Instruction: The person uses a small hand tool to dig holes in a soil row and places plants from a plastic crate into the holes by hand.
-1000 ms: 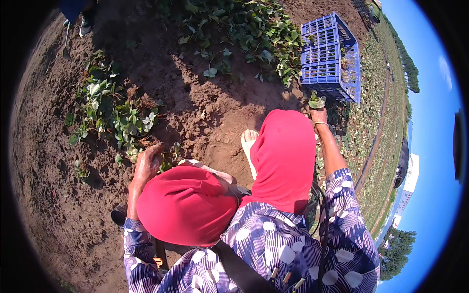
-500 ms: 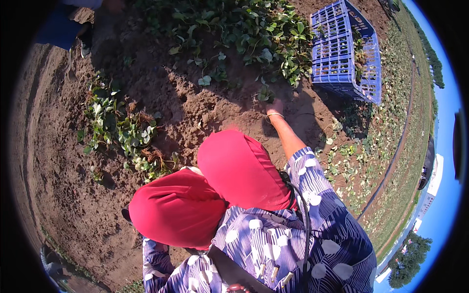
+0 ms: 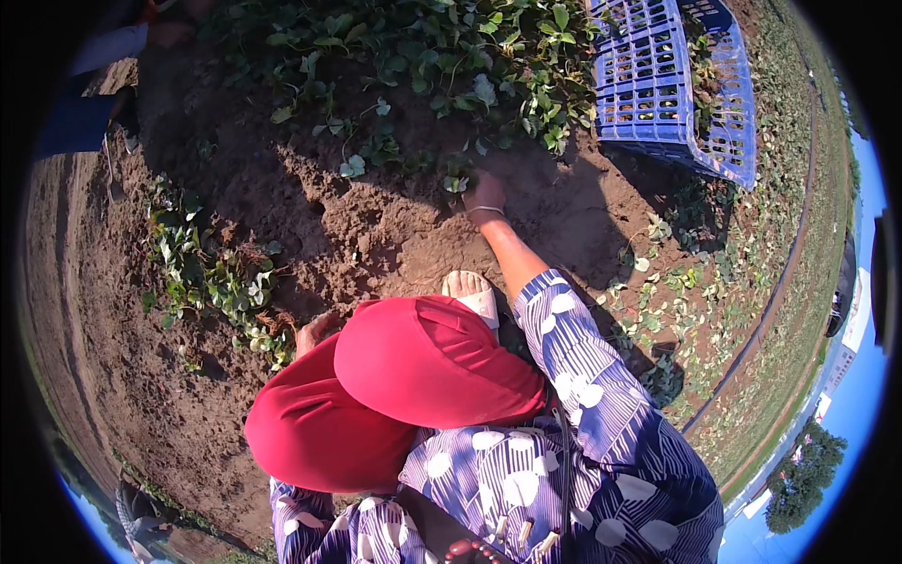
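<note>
Holding a leafy plant [image 3: 457, 180] in the right hand [image 3: 486, 194], down at the soil [image 3: 554, 226]; placing the left hand [image 3: 317, 332] well apart, near loose plants [image 3: 235, 282], not revealing its grip behind 2 red-clad knees [image 3: 319, 423].

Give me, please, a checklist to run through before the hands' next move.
1. Right hand in view: ok, beside a leafy plant.
2. Its grip on that plant: cannot tell.
3. Left hand fully visible: not ok, red cloth hides part.
4. Blue crate apart from the right hand: ok.
5. Plant clump near the left hand: ok.
6. Sandalled foot clear of that clump: ok.
</note>
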Motion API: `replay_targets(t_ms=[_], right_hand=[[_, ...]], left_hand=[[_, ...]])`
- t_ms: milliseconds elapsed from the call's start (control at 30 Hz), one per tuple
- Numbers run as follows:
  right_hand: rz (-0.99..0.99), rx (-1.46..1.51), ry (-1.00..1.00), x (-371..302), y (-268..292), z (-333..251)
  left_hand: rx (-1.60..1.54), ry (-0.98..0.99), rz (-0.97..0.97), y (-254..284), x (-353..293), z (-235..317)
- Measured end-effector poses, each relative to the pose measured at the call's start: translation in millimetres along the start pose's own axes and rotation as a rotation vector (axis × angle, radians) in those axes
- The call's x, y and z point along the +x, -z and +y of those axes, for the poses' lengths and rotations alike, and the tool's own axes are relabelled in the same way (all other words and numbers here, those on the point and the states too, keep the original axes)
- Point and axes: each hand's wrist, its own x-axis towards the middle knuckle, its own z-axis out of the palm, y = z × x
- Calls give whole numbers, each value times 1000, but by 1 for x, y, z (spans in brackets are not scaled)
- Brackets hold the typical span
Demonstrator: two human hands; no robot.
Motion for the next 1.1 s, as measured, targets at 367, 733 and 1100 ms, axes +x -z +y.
replay_targets(t_ms=[367, 733, 1100], right_hand=[[21, -216, -321, 3, -18, -22], [-122, 128, -304, 15, 17, -17], [-353, 494, -273, -24, -40, -113]], left_hand=[[232, -14, -30, -12, 11, 15], [24, -112, 44, -12, -3, 21], [83, 65, 91, -21, -29, -19]])
